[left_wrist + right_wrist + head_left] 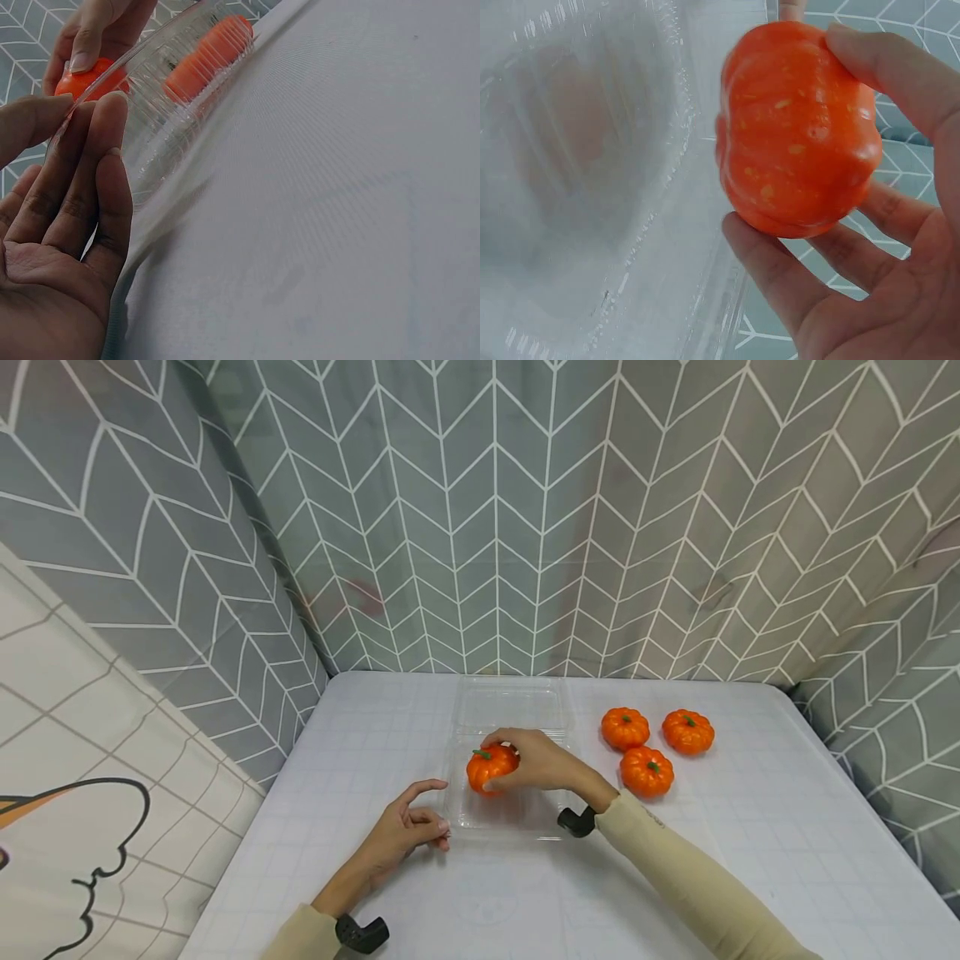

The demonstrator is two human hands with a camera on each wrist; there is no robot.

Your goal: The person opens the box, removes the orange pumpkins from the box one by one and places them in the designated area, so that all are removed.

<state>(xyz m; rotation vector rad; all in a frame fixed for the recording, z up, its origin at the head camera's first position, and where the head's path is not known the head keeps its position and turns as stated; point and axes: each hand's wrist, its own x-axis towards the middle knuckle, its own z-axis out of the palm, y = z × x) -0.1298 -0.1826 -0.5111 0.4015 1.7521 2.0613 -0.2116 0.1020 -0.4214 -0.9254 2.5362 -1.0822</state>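
My right hand [536, 760] holds a small orange toy pumpkin [491, 768] with a green stem between thumb and fingers, above the clear plastic clamshell container [480, 820]. The right wrist view shows the pumpkin [799, 131] up close, with the see-through plastic [637, 300] beside it. With thumb and fingertips, my left hand [397, 835] pinches the container's left rim. In the left wrist view that rim runs between the thumb and fingertips of the left hand [67, 217]. The container's lid [512, 697] lies folded open toward the back.
Three more toy pumpkins, a left one [625, 728], a right one [687, 732] and a front one [647, 772], sit to the container's right. All stand on a white-covered table [750, 843]. A patterned grey curtain [517, 527] hangs behind it.
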